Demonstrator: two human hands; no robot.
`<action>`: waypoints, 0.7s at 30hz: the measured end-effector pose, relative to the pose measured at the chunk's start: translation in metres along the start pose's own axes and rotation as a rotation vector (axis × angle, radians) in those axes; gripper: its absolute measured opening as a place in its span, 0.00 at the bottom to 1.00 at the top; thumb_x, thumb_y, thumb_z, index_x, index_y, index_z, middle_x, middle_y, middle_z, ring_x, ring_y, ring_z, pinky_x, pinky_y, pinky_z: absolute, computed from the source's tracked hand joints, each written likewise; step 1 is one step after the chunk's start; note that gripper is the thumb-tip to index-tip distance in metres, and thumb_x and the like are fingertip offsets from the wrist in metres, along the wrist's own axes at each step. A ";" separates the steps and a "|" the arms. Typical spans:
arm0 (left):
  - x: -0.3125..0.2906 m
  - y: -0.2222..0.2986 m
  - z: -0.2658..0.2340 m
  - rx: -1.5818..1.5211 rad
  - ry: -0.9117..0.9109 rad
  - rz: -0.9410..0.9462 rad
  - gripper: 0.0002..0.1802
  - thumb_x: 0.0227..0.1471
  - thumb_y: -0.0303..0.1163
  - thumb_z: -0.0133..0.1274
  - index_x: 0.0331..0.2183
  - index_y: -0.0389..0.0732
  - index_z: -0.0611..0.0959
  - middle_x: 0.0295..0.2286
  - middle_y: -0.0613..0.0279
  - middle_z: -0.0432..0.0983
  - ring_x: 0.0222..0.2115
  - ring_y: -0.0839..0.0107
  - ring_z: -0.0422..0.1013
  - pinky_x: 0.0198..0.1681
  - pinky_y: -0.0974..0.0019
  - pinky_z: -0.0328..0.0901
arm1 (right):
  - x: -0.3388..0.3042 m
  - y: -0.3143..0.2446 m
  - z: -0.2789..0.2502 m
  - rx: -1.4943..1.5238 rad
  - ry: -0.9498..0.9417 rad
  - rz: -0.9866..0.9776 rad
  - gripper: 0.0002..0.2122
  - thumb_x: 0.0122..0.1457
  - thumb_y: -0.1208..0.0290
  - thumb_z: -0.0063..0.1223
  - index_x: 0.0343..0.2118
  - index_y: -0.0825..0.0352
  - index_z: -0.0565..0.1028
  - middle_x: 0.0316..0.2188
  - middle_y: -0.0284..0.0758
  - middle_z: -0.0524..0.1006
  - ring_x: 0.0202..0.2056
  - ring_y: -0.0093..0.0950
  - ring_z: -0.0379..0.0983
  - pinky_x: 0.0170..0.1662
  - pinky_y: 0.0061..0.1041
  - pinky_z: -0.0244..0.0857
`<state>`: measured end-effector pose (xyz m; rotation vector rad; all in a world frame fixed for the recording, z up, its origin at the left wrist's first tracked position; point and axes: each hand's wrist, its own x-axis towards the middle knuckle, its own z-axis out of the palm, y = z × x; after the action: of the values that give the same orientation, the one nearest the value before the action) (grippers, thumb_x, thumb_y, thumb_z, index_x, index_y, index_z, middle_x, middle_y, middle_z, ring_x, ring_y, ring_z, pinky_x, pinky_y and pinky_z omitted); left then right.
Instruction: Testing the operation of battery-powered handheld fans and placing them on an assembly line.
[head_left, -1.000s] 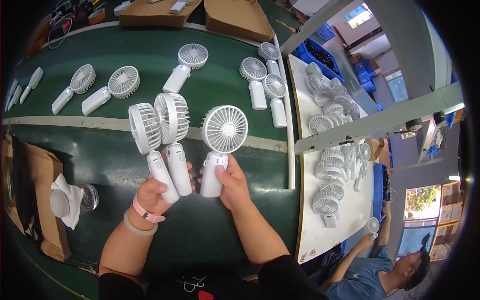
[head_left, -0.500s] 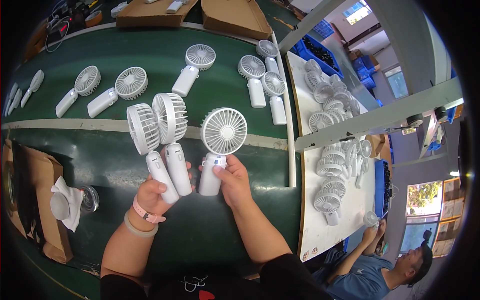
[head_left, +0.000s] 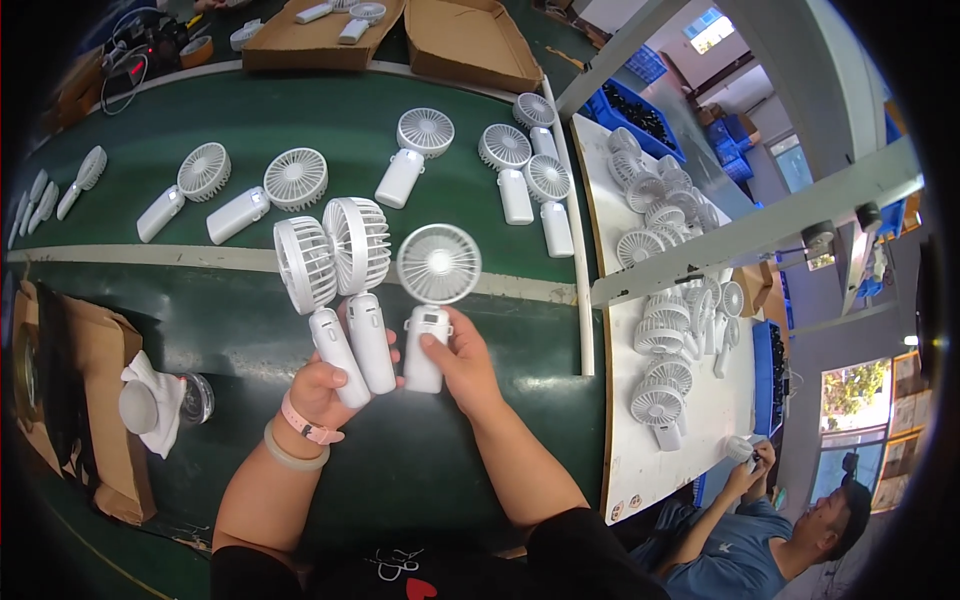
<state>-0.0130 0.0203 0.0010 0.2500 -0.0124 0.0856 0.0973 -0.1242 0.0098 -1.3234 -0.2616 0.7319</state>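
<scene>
My left hand [head_left: 322, 392] is closed round the handles of two white handheld fans, the left fan [head_left: 340, 358] and the right fan [head_left: 371, 345], side by side with their round cages turned partly away. Close to their right, my right hand [head_left: 465, 362] grips a third handheld fan [head_left: 427, 350], its thumb on the front of the handle below a small dark window. That fan's round head faces me and looks blurred. All three are upright above the green work surface [head_left: 420, 450].
Several white fans [head_left: 297, 180] lie on the green belt [head_left: 330, 105] beyond my hands. Cardboard boxes [head_left: 475, 45] stand behind it. At left are an open carton [head_left: 105, 400] and a white cloth [head_left: 160, 405]. At right, a co-worker [head_left: 750, 540] sits by a white table [head_left: 630, 470] with many fans.
Fans on the belt have shifted right, closer to those by the rail. My left hand's two fans sit nearer the third, whose head has become blurred. The co-worker's fan has turned.
</scene>
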 end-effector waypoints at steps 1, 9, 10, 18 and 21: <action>-0.001 -0.001 0.004 0.046 0.013 0.004 0.43 0.32 0.24 0.54 0.53 0.51 0.60 0.44 0.50 0.64 0.43 0.54 0.66 0.42 0.46 0.66 | -0.001 -0.002 -0.003 -0.193 -0.030 0.018 0.16 0.56 0.72 0.46 0.47 0.70 0.65 0.35 0.36 0.72 0.34 0.26 0.71 0.37 0.23 0.65; 0.006 -0.051 0.049 1.319 0.163 0.212 0.39 0.35 0.25 0.58 0.51 0.35 0.60 0.43 0.50 0.66 0.43 0.59 0.67 0.44 0.63 0.63 | -0.055 -0.003 -0.014 -0.040 -0.271 -0.155 0.34 0.46 0.72 0.59 0.56 0.68 0.53 0.50 0.40 0.60 0.51 0.30 0.59 0.51 0.28 0.57; 0.003 -0.063 0.071 1.864 0.101 0.356 0.39 0.36 0.26 0.56 0.51 0.32 0.58 0.42 0.45 0.65 0.46 0.53 0.64 0.48 0.57 0.59 | -0.064 0.003 -0.027 -0.106 -0.175 -0.170 0.35 0.45 0.71 0.59 0.55 0.68 0.54 0.50 0.40 0.61 0.51 0.29 0.59 0.52 0.29 0.57; -0.045 -0.113 0.128 1.880 -0.406 0.304 0.24 0.33 0.29 0.60 0.37 0.37 0.74 0.48 0.40 0.59 0.46 0.46 0.62 0.47 0.54 0.62 | -0.115 -0.036 -0.076 0.994 -0.240 -0.170 0.36 0.40 0.56 0.61 0.52 0.62 0.58 0.40 0.42 0.65 0.38 0.35 0.65 0.44 0.41 0.65; -0.006 -0.101 0.094 2.133 -0.175 0.574 0.26 0.33 0.28 0.58 0.41 0.39 0.73 0.44 0.46 0.63 0.45 0.48 0.61 0.48 0.52 0.57 | -0.128 -0.053 -0.093 1.089 -0.405 -0.262 0.37 0.42 0.59 0.61 0.54 0.61 0.55 0.41 0.39 0.61 0.41 0.34 0.63 0.47 0.47 0.62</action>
<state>-0.0102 -0.1013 0.0672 2.3889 -0.1706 0.6433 0.0708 -0.2794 0.0647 -0.1004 -0.2865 0.7400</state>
